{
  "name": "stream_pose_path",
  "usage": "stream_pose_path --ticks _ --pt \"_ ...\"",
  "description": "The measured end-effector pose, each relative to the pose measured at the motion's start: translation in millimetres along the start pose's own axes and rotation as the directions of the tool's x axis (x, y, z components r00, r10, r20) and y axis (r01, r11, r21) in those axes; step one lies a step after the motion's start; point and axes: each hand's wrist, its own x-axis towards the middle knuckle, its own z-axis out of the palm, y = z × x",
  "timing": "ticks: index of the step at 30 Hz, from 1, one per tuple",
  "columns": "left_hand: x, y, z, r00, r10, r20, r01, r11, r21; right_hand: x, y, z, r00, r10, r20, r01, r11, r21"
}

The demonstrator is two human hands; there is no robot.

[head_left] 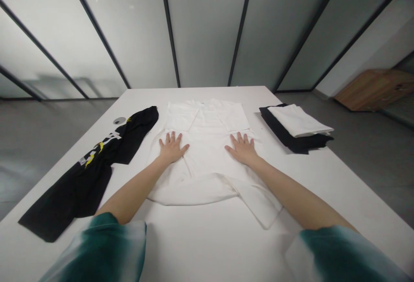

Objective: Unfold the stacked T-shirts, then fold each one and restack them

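Note:
A white T-shirt point(207, 157) lies spread on the table in front of me, its collar end far away and its two sleeves laid inward over the body. Its near hem is uneven, with a loose corner turned out toward the right. My left hand point(172, 147) rests flat on the shirt's left side, just below the left sleeve, fingers spread. On the right side, my right hand point(242, 149) presses flat below the other sleeve, its fingers also apart. Neither hand grips the cloth.
A black garment point(93, 170) with white and yellow print lies along the table's left side, near a small grey disc point(119, 120). At right, a folded white cloth point(299, 120) sits on folded black cloth point(281, 131). The white table point(200, 239) ends before frosted glass panels point(207, 27).

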Motion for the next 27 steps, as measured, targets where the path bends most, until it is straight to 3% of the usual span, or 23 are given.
stream_pose_path --ticks 16,20,27 --pt "76 1 -13 1.000 0.006 -0.004 -0.006 1.000 -0.017 77 10 -15 1.000 -0.009 -0.018 0.009 1.000 -0.002" --pt "78 1 -13 1.000 0.011 -0.017 -0.011 1.000 -0.004 80 10 -17 1.000 -0.010 -0.023 0.010 1.000 0.005" --pt "58 -5 -9 0.999 0.053 -0.013 -0.052 0.998 0.028 64 13 -13 0.999 -0.032 -0.016 0.032 0.999 0.004"
